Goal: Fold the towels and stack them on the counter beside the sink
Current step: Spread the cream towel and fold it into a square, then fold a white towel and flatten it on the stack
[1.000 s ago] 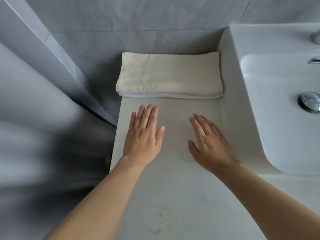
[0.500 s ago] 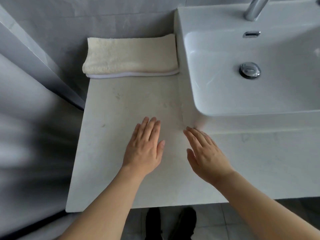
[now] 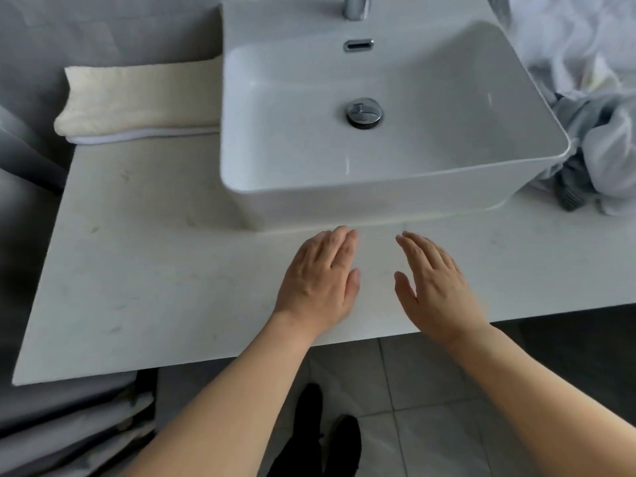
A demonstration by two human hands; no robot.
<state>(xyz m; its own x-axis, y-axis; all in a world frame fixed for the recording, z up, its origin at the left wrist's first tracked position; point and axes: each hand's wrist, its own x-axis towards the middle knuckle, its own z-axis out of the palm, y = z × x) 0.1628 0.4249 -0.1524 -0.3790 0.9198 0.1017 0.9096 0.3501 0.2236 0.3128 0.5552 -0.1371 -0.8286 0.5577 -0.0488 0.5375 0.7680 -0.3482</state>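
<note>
Left hand: held flat, fingers straight, nothing gripped, lower centre.
Right hand: likewise, nothing held.
Folded towels: stacked upper left, beside sink.

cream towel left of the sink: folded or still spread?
Folded. The cream towel lies as a flat rectangle with a rounded doubled edge, on top of a white layer, beside the sink. Neither hand touches it.

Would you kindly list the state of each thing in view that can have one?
Cream towel: folded, on the stack left of the sink.
White towel: folded, beneath the cream one.
Pile of laundry: crumpled, unfolded, right of the sink.
Sink: dry-looking.
Left hand: open, holding nothing.
Right hand: open, holding nothing.
</note>
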